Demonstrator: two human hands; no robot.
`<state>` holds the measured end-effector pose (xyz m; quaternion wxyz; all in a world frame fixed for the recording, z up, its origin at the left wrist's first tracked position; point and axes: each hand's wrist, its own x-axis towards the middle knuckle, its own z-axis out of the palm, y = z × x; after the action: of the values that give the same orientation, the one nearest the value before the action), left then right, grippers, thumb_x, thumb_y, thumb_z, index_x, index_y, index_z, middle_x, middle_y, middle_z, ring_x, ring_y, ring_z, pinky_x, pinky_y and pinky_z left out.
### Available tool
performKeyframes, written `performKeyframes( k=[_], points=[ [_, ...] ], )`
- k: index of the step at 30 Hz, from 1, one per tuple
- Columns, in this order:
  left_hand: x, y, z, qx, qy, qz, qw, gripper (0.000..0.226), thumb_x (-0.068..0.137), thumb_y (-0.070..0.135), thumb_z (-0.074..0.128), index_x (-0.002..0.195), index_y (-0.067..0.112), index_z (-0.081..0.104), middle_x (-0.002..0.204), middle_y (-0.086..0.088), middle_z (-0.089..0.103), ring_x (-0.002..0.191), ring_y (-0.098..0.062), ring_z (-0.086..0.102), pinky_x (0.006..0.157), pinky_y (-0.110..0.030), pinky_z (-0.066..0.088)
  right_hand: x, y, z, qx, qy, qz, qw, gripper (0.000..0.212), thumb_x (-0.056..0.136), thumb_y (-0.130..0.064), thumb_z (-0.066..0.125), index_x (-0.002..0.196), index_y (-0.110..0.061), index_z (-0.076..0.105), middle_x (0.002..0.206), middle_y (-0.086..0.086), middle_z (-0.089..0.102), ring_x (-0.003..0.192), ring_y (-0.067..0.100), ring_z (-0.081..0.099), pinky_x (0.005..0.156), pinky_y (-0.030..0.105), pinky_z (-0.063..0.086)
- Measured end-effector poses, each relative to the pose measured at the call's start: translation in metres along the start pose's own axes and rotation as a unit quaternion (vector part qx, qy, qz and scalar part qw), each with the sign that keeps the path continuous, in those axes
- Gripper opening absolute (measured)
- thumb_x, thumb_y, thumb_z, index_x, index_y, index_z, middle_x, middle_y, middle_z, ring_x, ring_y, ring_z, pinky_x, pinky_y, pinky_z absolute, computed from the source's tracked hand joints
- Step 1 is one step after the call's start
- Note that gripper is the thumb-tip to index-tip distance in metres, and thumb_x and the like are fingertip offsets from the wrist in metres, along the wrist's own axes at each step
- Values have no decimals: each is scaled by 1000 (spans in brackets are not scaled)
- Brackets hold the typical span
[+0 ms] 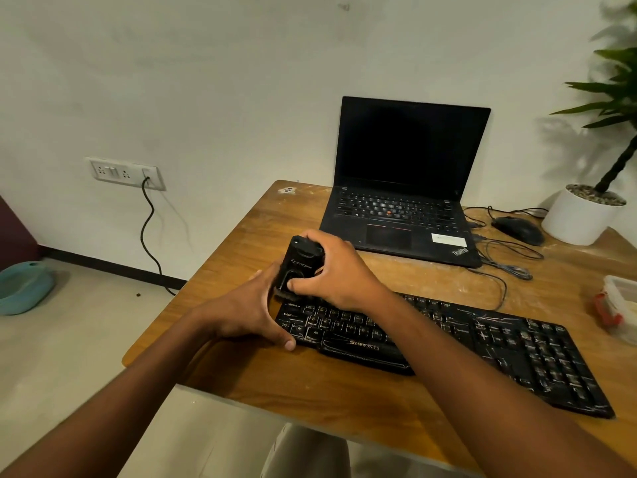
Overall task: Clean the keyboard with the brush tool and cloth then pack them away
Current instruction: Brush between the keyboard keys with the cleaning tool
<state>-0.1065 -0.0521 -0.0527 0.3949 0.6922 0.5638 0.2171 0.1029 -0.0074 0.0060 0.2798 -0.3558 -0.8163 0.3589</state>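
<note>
Head: brush tool (302, 263) on keyboard (482, 343)

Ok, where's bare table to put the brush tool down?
Bare table lies left of the laptop, behind the hands. The near edge before the keyboard is free too. Cables and mouse crowd the right.

We see a wooden table (241, 232) with a scuffed, whitish-streaked top. At its far side stands an open black laptop (403, 215), screen dark. To the right of the laptop lie a black mouse (518, 230) and loose cables (506, 260). A white plant pot (579, 217) stands at the far right corner. A black keyboard (482, 346) lies across the near half, dusted with white. A clear plastic container (618, 307) with red clips sits at the right edge
</note>
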Motion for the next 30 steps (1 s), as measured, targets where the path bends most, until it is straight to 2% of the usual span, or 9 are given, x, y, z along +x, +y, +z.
performKeyframes(
  k=[5, 11, 14, 17, 21, 24, 26, 28, 30],
  points=[
    [0, -1, 1, 2, -1, 8, 1000, 144, 43, 53, 104, 155, 58, 13, 151, 21, 46, 147, -20, 36, 121, -53, 33, -3, 4, 2, -50, -34, 2, 998, 45, 73, -17, 88, 104, -29, 59, 91, -6, 68, 82, 13, 67, 71, 37, 61],
    [-1, -4, 0, 3, -14, -10, 1000, 153, 43, 57, 104, 160, 51, 5, 156, 25, 41, 151, -18, 32, 123, -53, 31, 1, -8, -27, -168, -119, 18, 978, 42, 70, -18, 88, 98, -28, 58, 91, -4, 67, 74, 17, 66, 55, 33, 54],
    [0, -4, 1, 3, -12, 0, 1000, 153, 44, 56, 104, 160, 50, 4, 156, 28, 40, 152, -17, 30, 124, -52, 29, 1, -10, -26, -122, -80, 14, 989, 41, 73, -16, 88, 101, -26, 59, 90, -2, 69, 73, 21, 69, 54, 37, 59],
    [0, -4, 1, 1, -10, 1, 1000, 154, 43, 56, 104, 159, 54, 2, 157, 27, 38, 154, -21, 25, 125, -54, 27, -2, -7, -16, -52, -41, 8, 998, 43, 74, -14, 88, 105, -25, 61, 90, -3, 71, 74, 14, 69, 59, 27, 57],
    [1, -5, 1, 0, -11, 3, 1000, 157, 43, 54, 104, 160, 53, -2, 160, 21, 35, 152, -15, 28, 125, -50, 29, -7, 3, -14, -77, -68, 24, 994, 48, 73, -20, 89, 112, -26, 61, 96, -4, 71, 85, 16, 69, 72, 39, 63],
    [2, -7, 0, 6, -10, -14, 1000, 160, 42, 57, 103, 157, 58, -8, 165, 15, 28, 156, -17, 21, 127, -50, 24, -5, 5, -31, -143, -111, 52, 982, 57, 70, -25, 90, 119, -27, 60, 104, -7, 67, 92, 16, 62, 68, 35, 57],
    [3, -8, 0, 8, -7, -20, 1000, 159, 42, 59, 103, 154, 62, -9, 168, 11, 25, 157, -18, 18, 127, -51, 23, -4, 3, -39, -168, -117, 53, 977, 54, 68, -25, 89, 113, -29, 59, 104, -6, 65, 92, 15, 59, 65, 34, 54],
    [3, -8, 1, 9, -8, -11, 1000, 159, 42, 59, 103, 155, 61, -8, 166, 15, 27, 156, -16, 21, 127, -51, 24, -4, 2, -37, -141, -90, 45, 985, 47, 69, -23, 88, 106, -29, 60, 99, -3, 68, 88, 18, 65, 68, 43, 61],
    [3, -8, 1, 4, -9, -1, 1000, 159, 43, 57, 104, 157, 59, -7, 163, 19, 31, 153, -14, 26, 126, -50, 27, -7, 1, -28, -87, -62, 40, 993, 45, 72, -18, 88, 107, -27, 61, 97, -1, 70, 81, 20, 69, 63, 39, 62]
  ],
)
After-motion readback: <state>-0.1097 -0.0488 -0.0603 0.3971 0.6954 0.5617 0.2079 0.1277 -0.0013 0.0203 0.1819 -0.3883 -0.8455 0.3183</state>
